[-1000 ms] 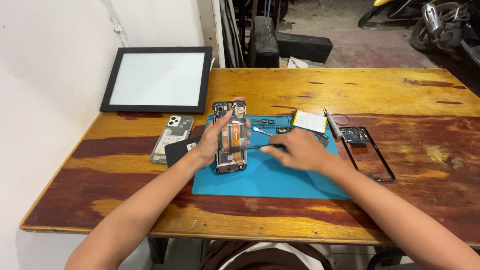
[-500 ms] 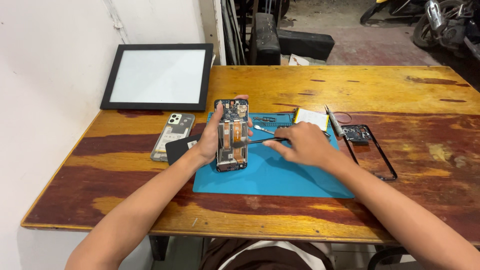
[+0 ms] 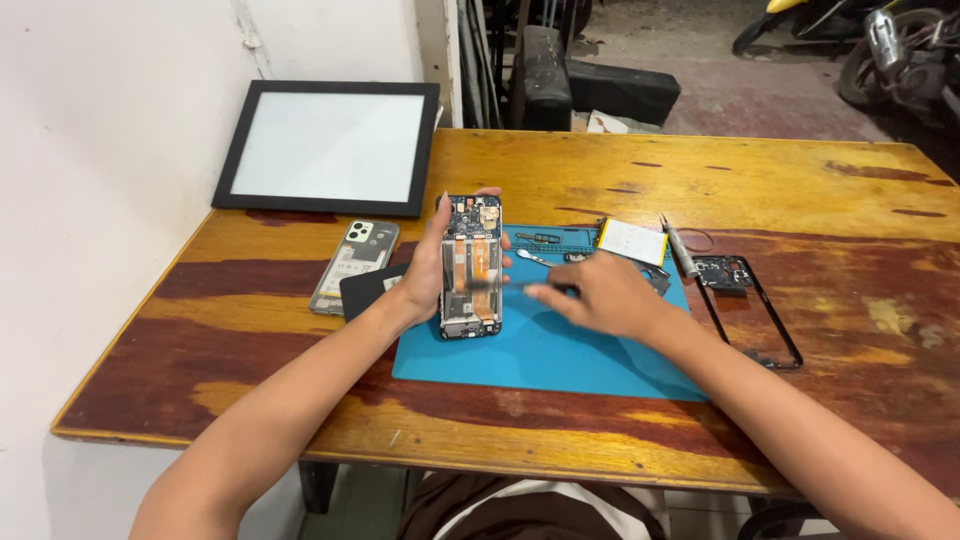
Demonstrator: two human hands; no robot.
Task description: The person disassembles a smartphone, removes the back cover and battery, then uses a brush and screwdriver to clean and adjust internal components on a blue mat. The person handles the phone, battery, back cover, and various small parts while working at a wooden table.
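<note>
My left hand (image 3: 425, 268) grips an opened phone (image 3: 471, 265) by its left edge, tilted up over the blue work mat (image 3: 540, 350); its circuit board and orange ribbon cables show. My right hand (image 3: 598, 295) holds a thin dark tool (image 3: 515, 287) whose tip touches the phone's lower middle. Both hands are over the mat's left half.
A black-framed white panel (image 3: 327, 147) leans at the back left. A phone back cover (image 3: 354, 264) and a dark square piece (image 3: 367, 290) lie left of the mat. A battery (image 3: 632, 241), tweezers (image 3: 532, 258), a screwdriver (image 3: 680, 249) and a black phone frame (image 3: 750, 309) lie to the right.
My right hand has moved left, bringing the tool tip onto the phone. The left hand holds the phone a little more upright.
</note>
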